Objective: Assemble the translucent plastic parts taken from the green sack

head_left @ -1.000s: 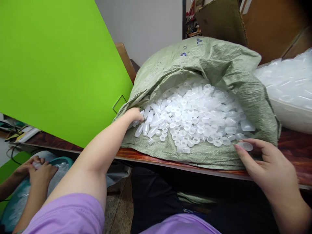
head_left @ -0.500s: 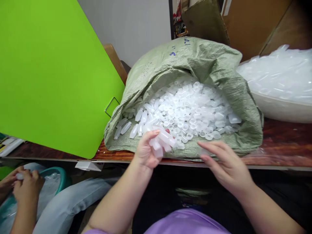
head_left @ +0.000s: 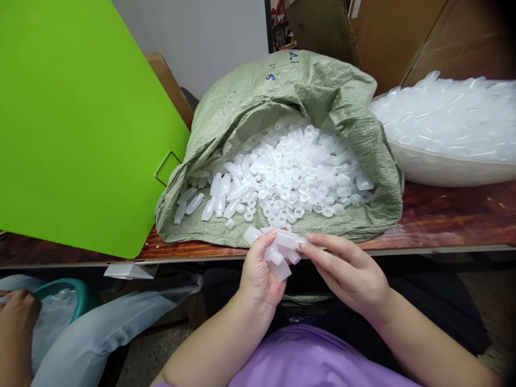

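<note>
My left hand [head_left: 260, 274] is closed round a bunch of small translucent plastic tubes [head_left: 278, 250], held just below the table's front edge. My right hand [head_left: 346, 271] is beside it, its fingertips pinching one end of a tube in that bunch. Behind both hands an open green woven sack [head_left: 363, 134] lies on the wooden table [head_left: 443, 215], full of several more white plastic tubes and caps [head_left: 298, 172].
A bright green board [head_left: 72, 118] leans at the left. A white basin heaped with clear plastic pieces [head_left: 451, 134] stands at the right. Cardboard boxes [head_left: 403, 32] are behind. Another person's hand [head_left: 14, 317] is over a teal basin [head_left: 68, 301] at lower left.
My left hand took a handful of tubes out of the sack and drew it back below the table edge. My right hand came left from the sack's rim to meet it.
</note>
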A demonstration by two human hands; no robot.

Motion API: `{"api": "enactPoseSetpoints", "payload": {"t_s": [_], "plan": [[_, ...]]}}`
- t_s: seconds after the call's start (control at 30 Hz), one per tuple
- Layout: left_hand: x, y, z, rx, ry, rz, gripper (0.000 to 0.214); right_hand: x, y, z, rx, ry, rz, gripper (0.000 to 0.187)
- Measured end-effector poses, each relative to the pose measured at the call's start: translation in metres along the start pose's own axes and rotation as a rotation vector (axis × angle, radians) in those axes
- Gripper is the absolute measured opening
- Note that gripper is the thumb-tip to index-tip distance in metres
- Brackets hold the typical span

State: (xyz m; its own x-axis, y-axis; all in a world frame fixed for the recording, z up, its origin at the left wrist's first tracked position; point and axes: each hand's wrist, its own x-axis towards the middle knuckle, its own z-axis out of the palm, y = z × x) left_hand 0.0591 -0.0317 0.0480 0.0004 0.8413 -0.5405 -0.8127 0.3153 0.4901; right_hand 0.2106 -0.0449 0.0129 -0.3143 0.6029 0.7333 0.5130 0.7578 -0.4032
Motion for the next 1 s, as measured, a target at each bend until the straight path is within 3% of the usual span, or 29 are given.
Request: {"api": "enactPoseSetpoints", "payload": {"t_s": [0.07,0.17,0.27,0.4,0.5,0.63,0.8,0.9,1.0], "plan": [[-0.002,-0.004,-0.004,0.035,-0.009,0.059,0.019,-0.003,0.001,-0.001,0.004,-0.012,0.008,0.045],[-0.004,-0.01,-0.009,0.107,-0.061,0.193,0.027,-0.001,-0.002,0.0,0.11,-0.054,0.271,0.019],[-0.006,-0.013,-0.012,0.173,-0.123,0.286,0.031,-0.001,-0.005,0.005,0.21,-0.1,0.467,0.034],[-0.006,-0.013,-0.013,0.185,-0.121,0.325,0.031,-0.011,-0.006,0.01,0.116,0.053,0.373,0.032],[-0.006,-0.013,-0.015,0.197,-0.136,0.331,0.033,-0.015,-0.006,0.01,0.223,-0.05,0.44,0.017],[-0.006,-0.014,-0.018,0.206,-0.155,0.34,0.034,-0.014,-0.007,0.011,0.204,-0.008,0.421,0.027],[-0.006,-0.016,-0.023,0.23,-0.201,0.366,0.032,-0.016,-0.009,0.019,0.31,-0.093,0.52,0.028],[-0.006,-0.016,-0.025,0.243,-0.208,0.379,0.032,-0.018,-0.01,0.021,0.212,-0.003,0.385,0.029],[-0.007,-0.015,-0.027,0.253,-0.229,0.389,0.032,-0.017,-0.014,0.018,0.251,-0.054,0.359,0.018]]}}
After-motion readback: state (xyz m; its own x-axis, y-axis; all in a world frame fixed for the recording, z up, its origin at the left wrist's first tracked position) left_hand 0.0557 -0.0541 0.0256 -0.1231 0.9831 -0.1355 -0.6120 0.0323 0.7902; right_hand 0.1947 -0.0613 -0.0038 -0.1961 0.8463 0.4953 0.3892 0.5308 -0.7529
